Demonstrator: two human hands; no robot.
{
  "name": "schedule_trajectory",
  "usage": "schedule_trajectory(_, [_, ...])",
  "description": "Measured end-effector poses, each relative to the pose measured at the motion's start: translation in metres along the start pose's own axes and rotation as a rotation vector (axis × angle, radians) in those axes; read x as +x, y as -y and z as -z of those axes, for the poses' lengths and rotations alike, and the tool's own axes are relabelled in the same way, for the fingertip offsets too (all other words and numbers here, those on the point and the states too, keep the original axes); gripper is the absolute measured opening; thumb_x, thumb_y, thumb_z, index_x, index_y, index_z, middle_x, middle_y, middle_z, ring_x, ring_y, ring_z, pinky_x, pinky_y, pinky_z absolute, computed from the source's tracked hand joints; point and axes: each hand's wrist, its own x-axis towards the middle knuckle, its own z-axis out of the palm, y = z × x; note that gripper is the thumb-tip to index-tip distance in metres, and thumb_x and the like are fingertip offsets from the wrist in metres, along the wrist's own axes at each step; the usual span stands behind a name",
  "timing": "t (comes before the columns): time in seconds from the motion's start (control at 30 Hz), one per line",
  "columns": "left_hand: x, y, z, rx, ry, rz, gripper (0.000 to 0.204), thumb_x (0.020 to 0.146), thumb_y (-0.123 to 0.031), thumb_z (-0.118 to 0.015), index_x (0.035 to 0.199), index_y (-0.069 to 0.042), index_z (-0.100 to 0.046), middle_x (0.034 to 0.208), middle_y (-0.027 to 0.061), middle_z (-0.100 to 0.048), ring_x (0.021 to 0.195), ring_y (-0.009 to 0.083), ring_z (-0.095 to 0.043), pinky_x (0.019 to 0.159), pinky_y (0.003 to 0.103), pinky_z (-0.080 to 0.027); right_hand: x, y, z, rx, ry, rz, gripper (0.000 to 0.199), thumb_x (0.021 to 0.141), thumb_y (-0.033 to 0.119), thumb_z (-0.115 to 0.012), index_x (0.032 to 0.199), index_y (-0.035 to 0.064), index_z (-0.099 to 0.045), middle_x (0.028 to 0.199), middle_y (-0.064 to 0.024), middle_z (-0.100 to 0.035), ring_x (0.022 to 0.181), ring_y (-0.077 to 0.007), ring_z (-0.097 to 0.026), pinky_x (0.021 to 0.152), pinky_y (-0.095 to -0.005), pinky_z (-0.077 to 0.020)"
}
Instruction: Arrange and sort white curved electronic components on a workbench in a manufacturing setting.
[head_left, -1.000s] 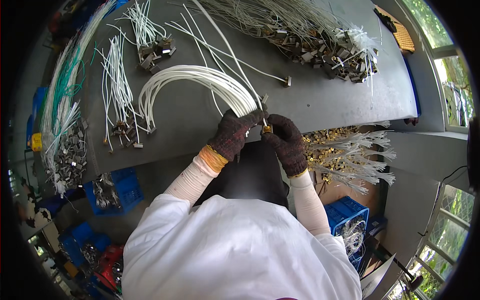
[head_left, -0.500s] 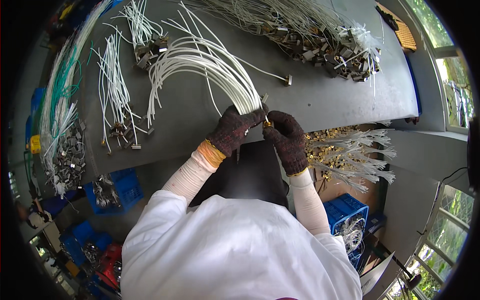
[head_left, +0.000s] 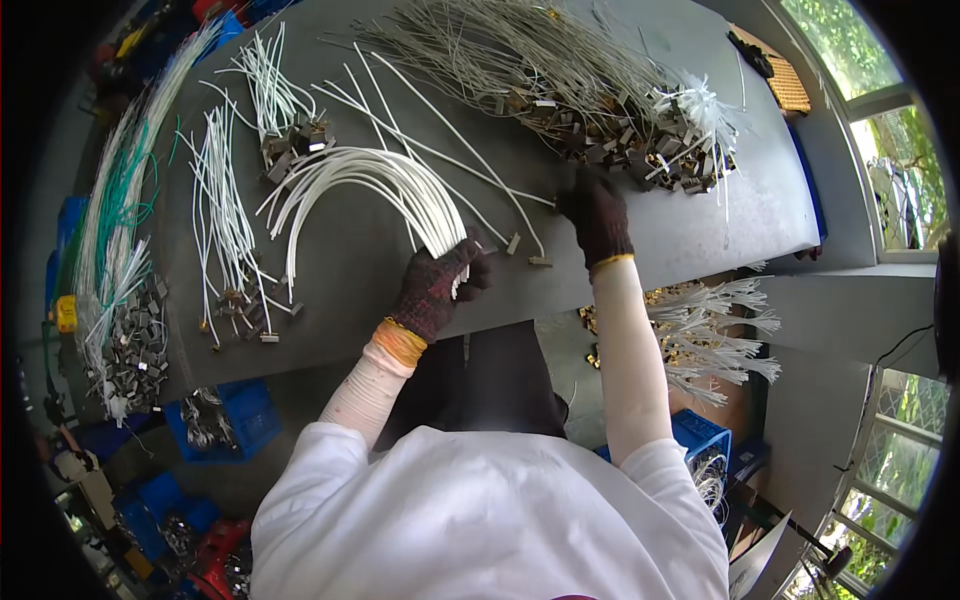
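My left hand point(head_left: 440, 287), in a dark red-black knitted glove, is closed round a thick bundle of white cables point(head_left: 385, 180) above the table's near edge. The bundle arches up and bends away to the left. Farther out to the right, my right hand point(head_left: 597, 215), gloved alike, has its fingers curled at the end of a single white cable point(head_left: 500, 183); the fingers hide that end. Between my hands, two more white cables end in small metal connectors, one connector point(head_left: 513, 243) beside the other connector point(head_left: 540, 261), on the table.
On the grey table point(head_left: 700, 225), a large pile of cables with metal connectors point(head_left: 640, 140) lies at the far right. Smaller cable bundles point(head_left: 222, 190) lie left, with green-and-white strands point(head_left: 130, 190) beyond. Brass-ended cables point(head_left: 715, 325) lie below right. Blue crates point(head_left: 245, 415) stand under the table.
My right hand has moved away from my left hand, outward over the table to a loose cable's end. Two connector ends now lie between the hands. The whole view has shifted slightly.
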Motion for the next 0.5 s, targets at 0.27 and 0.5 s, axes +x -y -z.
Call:
schedule_trajectory(0.27, [-0.005,-0.005,-0.011,-0.021,0.063,-0.044,0.026,0.095,-0.024,-0.066,0.111,-0.004,-0.062,0.088,0.0098,-0.068,0.080,0.0210,-0.068,0.067,0.034,-0.056,0.065,-0.030,-0.014,-1.091,0.038,0.514,0.039,0.093,0.023,-0.052,0.131,0.0160,-0.055,0.114,-0.0198,-0.066,0.105,-0.0413,-0.062,0.087,-0.0447,-0.0516])
schedule_trajectory(0.5, [-0.002,-0.002,-0.026,-0.370,0.154,0.068,0.023,0.095,-0.017,-0.064,0.112,-0.002,-0.063,0.093,0.0105,-0.067,0.089,0.0234,-0.067,0.080,0.036,-0.058,-0.018,-0.010,0.019,0.223,-0.104,-0.012,0.042,0.087,0.017,-0.065,0.124,-0.0040,-0.058,0.092,-0.0148,-0.068,0.077,-0.0226,-0.067,0.067,-0.0330,-0.0523])
